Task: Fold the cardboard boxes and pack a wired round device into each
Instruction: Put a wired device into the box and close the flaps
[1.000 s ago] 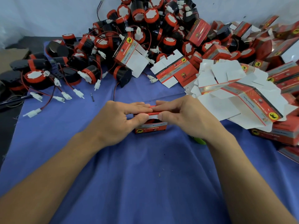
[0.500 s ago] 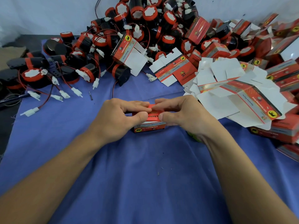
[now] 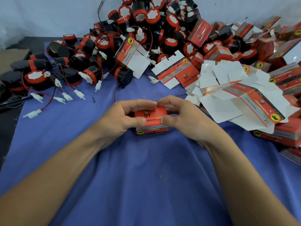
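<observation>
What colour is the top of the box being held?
Red with black lettering; the box shows best in the head view.

Blue cloth (image 3: 146, 185), white wall (image 3: 48, 13), brown board at left (image 3: 11, 57), small dark pin (image 3: 93, 97)

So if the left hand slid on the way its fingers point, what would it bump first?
Probably the right hand: the fingers of the left hand point rightward over the small red cardboard box that both hold, and their fingertips nearly touch.
</observation>
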The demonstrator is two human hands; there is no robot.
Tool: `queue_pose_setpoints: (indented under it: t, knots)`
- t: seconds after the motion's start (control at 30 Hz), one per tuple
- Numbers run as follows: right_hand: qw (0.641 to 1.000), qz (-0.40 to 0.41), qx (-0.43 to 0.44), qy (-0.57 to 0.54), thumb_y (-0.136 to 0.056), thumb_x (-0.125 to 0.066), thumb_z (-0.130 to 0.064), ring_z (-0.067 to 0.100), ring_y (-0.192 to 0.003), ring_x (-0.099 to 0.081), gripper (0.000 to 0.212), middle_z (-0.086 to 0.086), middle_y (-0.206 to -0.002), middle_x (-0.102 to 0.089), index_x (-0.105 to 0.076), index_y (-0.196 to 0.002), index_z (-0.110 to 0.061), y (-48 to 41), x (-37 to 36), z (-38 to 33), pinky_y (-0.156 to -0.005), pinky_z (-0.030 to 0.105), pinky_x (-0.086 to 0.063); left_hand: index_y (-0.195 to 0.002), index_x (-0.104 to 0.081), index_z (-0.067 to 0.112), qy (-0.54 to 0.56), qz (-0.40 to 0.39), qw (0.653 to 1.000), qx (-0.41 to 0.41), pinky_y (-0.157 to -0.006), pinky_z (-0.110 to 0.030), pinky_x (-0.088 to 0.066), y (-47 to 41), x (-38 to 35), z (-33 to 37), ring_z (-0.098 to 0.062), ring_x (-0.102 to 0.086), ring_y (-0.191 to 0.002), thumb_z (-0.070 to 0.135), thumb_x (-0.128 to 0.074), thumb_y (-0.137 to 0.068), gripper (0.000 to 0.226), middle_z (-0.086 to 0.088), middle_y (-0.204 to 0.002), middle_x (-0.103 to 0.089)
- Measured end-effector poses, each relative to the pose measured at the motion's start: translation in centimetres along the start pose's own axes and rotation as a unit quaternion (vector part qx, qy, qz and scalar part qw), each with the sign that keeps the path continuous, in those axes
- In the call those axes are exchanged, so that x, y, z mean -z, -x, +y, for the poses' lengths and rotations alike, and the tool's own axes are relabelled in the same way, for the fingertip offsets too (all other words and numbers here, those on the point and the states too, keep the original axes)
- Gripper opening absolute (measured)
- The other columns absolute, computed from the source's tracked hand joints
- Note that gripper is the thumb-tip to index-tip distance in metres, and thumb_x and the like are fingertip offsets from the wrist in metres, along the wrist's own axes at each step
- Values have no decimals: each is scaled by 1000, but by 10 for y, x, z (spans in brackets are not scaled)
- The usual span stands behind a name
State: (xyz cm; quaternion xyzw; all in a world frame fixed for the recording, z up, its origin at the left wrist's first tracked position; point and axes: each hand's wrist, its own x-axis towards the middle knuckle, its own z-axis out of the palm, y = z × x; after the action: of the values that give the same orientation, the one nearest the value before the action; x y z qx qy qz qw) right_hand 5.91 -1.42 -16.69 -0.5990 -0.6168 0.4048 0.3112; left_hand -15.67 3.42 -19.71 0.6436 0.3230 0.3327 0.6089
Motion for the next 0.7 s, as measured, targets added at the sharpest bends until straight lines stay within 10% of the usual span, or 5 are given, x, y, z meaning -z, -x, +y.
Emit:
queue_pose_setpoints:
  t: [0.53,0.7]
  knots:
    - [979,17,25,202,-79,-79,-37,15,-93,-62,58,-11,-106,-66,-51,-129,-37,5,-20,-4,-70,25,-45,-119,-67,46,-174,86,981,-23,-101,-31,-55,-2,-18,-3,-4,-67,-115,31,-71,-76,46,21,-121,-72]
    - [997,32,47,54,-70,-90,-32,18,-76,-65,40,-2,-86,-71,-67,-102,-25,7,17,-17,-68,36,-52,-137,-59,36,-5,168,985,-36,-113,-38,-46,1,-13,-6,-15,-63,-126,59,-55,-84,58,5,-128,-71]
